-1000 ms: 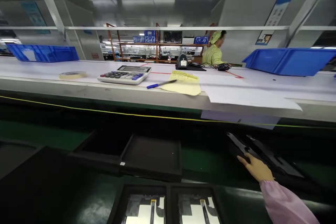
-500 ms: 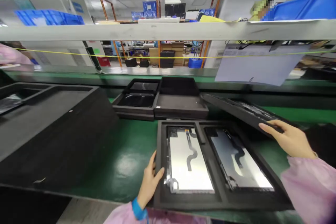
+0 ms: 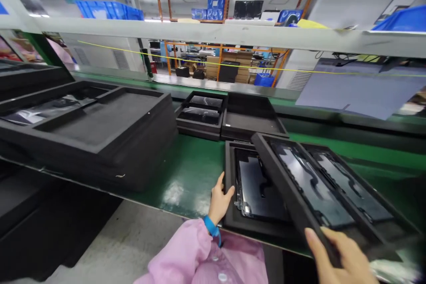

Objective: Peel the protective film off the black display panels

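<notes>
Two display panels (image 3: 316,186) with silvery backs lie in a black foam tray (image 3: 279,177), tilted above a second foam tray (image 3: 229,155). My right hand (image 3: 342,255) grips the tilted tray at its near edge, blurred and partly cut off by the frame. My left hand (image 3: 220,202) holds the lower tray's left rim, thumb on top and fingers along the outer side. In the lower tray, one panel (image 3: 259,186) shows; the right part is covered by the tilted tray.
A tall stack of black foam trays (image 3: 140,142) stands on the left. Two shallower stacks sit at the back, one holding dark panels (image 3: 199,115), the other with a bare top tray (image 3: 249,122). A shelf beam (image 3: 233,31) and a hanging paper sheet (image 3: 353,88) are above the green bench (image 3: 189,164).
My right hand has brought its tray left and toward me, over the lower tray's right part. My left hand stays at the lower tray's rim. The view has turned left.
</notes>
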Available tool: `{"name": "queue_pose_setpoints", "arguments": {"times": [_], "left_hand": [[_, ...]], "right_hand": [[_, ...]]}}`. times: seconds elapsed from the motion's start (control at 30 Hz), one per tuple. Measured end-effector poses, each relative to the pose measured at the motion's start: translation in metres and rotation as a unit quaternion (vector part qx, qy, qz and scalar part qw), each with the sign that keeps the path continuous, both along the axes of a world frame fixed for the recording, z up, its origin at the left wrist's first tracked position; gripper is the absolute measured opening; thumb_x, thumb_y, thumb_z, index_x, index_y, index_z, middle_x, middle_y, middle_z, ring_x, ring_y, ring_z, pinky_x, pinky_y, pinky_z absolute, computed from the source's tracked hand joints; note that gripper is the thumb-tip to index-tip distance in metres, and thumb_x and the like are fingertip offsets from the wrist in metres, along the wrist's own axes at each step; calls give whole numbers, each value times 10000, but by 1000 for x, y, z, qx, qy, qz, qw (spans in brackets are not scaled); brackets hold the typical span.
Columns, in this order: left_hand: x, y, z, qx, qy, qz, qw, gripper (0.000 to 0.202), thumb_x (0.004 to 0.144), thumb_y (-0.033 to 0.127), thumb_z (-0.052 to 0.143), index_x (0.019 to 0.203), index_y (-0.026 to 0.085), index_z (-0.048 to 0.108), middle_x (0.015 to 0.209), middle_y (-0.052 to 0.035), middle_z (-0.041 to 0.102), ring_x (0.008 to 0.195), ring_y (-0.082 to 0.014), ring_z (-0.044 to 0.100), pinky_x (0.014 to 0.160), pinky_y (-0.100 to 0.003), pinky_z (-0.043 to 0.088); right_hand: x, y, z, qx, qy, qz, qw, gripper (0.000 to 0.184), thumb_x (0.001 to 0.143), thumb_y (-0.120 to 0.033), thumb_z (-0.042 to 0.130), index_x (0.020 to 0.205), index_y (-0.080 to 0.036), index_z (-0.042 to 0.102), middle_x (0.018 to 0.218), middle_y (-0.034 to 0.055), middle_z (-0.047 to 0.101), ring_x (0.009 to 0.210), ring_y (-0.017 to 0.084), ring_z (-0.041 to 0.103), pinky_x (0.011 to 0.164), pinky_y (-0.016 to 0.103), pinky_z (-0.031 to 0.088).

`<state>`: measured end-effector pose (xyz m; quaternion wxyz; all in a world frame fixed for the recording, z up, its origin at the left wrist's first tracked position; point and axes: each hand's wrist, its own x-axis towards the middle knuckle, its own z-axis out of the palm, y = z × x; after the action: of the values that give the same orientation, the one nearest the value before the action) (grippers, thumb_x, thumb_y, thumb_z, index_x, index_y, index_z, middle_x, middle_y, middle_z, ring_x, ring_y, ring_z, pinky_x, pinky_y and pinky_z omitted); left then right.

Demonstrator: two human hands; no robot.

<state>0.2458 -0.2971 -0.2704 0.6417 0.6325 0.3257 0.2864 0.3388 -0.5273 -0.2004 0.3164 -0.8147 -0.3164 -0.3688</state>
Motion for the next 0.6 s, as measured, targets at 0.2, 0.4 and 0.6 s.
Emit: {"name": "queue_pose_setpoints", "arguments": {"times": [0.2,0.4,0.6], "left_hand": [[-2,1,2,14,9,19,1000,568,880,432,482,1361,130,456,1259,-120,608,1217,-258,515,1068,-384,348],[-2,9,18,46,28,-25,998,539,955,381,245,1350,82,457,1418,-96,464,1336,-168,381,1121,-281,258],[-63,22,61,80,151,-111,979,433,893,512,457,767,167,686,739,-80,698,885,-278,660,880,-435,473]], "right_hand": [[-76,85,-18,-53,-102,27,993,235,932,-345,522,861,-123,554,725,64,600,668,196,540,609,311,366],[-91,131,-41,-79,-52,57,994,298,970,-340,407,906,-95,564,797,97,609,750,232,563,676,351,423],[-46,84,-24,-120,133,344,922,191,952,-385,465,1027,-258,587,981,64,611,893,205,594,752,360,532]]}}
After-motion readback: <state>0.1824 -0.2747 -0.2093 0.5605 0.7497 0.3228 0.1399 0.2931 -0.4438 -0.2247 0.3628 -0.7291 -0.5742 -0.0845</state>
